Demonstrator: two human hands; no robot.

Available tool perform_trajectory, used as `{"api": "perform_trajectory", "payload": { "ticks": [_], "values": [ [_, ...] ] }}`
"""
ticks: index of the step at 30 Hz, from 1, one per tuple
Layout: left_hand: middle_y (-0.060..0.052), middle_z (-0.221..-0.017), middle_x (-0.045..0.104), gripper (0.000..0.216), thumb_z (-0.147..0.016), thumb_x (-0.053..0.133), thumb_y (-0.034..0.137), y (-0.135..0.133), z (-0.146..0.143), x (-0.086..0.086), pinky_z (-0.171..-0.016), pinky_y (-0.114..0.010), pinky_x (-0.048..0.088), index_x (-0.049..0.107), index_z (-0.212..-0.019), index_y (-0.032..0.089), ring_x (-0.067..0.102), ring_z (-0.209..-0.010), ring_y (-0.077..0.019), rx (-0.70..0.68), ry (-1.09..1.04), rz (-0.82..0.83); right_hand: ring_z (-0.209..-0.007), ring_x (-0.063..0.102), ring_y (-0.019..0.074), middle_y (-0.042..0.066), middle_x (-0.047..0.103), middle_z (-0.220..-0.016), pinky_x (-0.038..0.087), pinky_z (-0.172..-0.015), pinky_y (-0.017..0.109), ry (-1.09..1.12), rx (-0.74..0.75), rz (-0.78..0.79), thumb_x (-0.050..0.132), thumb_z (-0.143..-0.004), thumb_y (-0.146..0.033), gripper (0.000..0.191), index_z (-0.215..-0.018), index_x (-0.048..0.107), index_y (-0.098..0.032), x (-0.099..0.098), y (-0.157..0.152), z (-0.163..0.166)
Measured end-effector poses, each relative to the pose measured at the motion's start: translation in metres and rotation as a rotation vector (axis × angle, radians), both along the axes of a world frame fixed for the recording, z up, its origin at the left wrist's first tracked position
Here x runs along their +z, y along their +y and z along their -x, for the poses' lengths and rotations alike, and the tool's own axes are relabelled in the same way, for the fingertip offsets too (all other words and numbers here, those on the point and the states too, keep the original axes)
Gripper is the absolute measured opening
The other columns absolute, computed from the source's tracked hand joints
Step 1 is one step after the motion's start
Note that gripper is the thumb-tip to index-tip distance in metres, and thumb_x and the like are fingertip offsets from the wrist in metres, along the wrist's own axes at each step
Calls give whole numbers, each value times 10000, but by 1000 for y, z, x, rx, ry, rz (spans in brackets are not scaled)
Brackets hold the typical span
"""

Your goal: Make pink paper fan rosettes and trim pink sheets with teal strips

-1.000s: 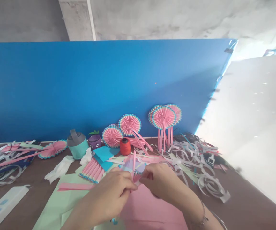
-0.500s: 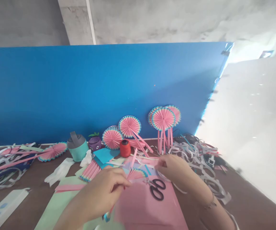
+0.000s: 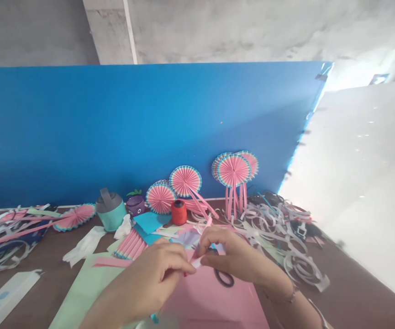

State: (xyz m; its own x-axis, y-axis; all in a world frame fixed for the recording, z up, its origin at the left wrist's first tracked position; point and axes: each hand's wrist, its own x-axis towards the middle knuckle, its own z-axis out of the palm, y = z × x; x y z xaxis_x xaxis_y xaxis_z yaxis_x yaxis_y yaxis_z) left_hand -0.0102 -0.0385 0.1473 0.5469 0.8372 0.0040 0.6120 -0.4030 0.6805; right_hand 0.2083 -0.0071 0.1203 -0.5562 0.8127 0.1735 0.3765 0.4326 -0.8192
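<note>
My left hand is closed in a pinch over the pink sheet; what its fingers hold is mostly hidden. A bit of blue-edged folded paper shows below that hand. My right hand pinches a small white strip, with its fingertips close to the left ones. Under the right hand lies a pair of black-handled scissors, partly covered.
Finished pink pleated paper fans lean on the blue partition. A red thread spool, a teal cup and a purple pot stand at the back. White strip scraps heap at right; green paper lies at left.
My right hand has moved left and down to meet my left hand, now covering part of the scissors. The white strip now shows between the fingertips. My left hand has shifted slightly right.
</note>
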Motion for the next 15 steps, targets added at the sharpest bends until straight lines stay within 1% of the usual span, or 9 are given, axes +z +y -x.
{"api": "perform_trajectory", "payload": {
  "ticks": [3,6,8,10,12,13,14,15],
  "values": [
    [-3,-941,698,337,-840,452,141,2,-1,2,-834,-279,455,749,-881,295,590,-943,-173,-18,-89,23,-784,546,123,-13,598,-829,442,-776,268,53,71,116,656,-799,-193,44,-839,675,-199,3,6,-9],
    [-18,-903,704,321,-809,462,131,4,-2,4,-757,-264,480,755,-841,259,620,-852,-164,-38,-165,65,-731,522,102,-25,576,-814,434,-687,234,177,119,248,634,-786,-176,145,-929,629,-198,6,7,-14],
    [-22,-895,705,321,-786,468,118,5,-2,5,-736,-260,486,757,-834,249,631,-856,-169,-18,-195,75,-691,516,95,-15,583,-832,422,-629,222,257,140,328,616,-780,-177,167,-946,605,-189,4,9,-17],
    [-22,-889,705,316,-775,474,114,6,-1,4,-749,-264,490,755,-831,248,633,-885,-177,-2,-220,74,-699,539,102,7,607,-856,428,-635,233,316,140,382,597,-774,-176,154,-928,598,-176,1,13,-20],
    [-24,-886,705,300,-782,479,125,8,2,3,-777,-276,492,750,-828,246,633,-889,-180,1,-244,74,-765,574,127,30,634,-881,445,-691,258,360,104,385,577,-759,-157,190,-947,602,-170,-2,18,-23],
    [-26,-891,706,287,-792,483,141,9,3,3,-798,-286,491,748,-832,244,632,-890,-182,12,-253,70,-807,585,140,40,644,-900,451,-719,271,374,61,360,563,-755,-148,219,-969,604,-170,-2,20,-25],
    [-28,-898,707,275,-804,487,160,10,4,2,-817,-295,488,746,-842,243,631,-897,-186,35,-256,65,-843,589,151,48,649,-920,454,-744,282,390,-15,309,548,-756,-143,241,-989,606,-173,-2,21,-25],
    [-30,-909,708,265,-816,488,180,11,4,1,-837,-304,482,743,-851,242,629,-911,-191,69,-249,57,-866,587,158,52,649,-941,456,-763,292,407,-123,230,534,-765,-147,247,-999,606,-179,0,20,-25]
  ]
}}
